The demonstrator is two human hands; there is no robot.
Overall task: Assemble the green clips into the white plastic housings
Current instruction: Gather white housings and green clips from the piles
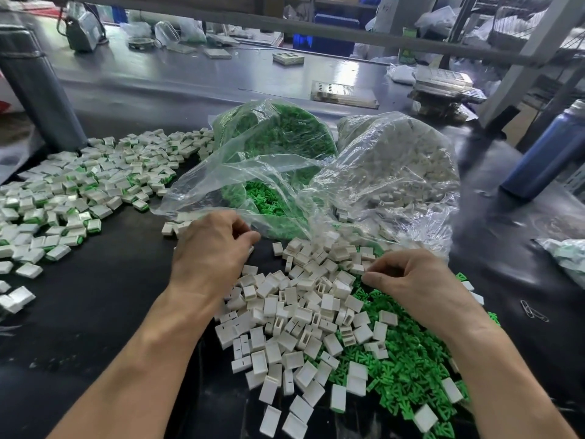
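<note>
A heap of loose white plastic housings [304,312] lies in front of me on the black table. Beside and under it spreads a pile of green clips [408,372]. My left hand [212,251] hovers palm down at the heap's left edge with fingers curled; anything held is hidden under it. My right hand [411,277] is over the heap's right side, fingertips bunched together over the housings; I cannot tell whether it pinches a piece. Finished housings with green showing [72,188] cover the table's left side.
Two opened clear bags stand behind the heap: one of green clips [278,131], one of white housings [399,160]. A blue bottle [544,153] stands at right, a grey post [34,87] at left. Paper clips [533,312] lie by my right wrist.
</note>
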